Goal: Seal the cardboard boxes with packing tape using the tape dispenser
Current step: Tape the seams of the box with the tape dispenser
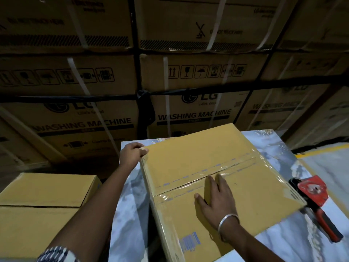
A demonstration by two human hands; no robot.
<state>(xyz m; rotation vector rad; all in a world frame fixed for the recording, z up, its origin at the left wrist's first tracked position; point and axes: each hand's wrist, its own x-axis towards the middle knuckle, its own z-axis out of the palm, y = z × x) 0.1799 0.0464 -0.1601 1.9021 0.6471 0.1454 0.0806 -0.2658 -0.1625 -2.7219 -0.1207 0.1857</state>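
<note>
head cam | looks forward-down | close over box (207, 167) top

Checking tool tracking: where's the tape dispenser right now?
In the head view, the tape dispenser lies on the table at right, against the taped box, unheld.

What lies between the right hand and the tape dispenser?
In the head view, only the taped box top separates the right hand from the tape dispenser, which sits on the table just past the box's right edge.
</note>
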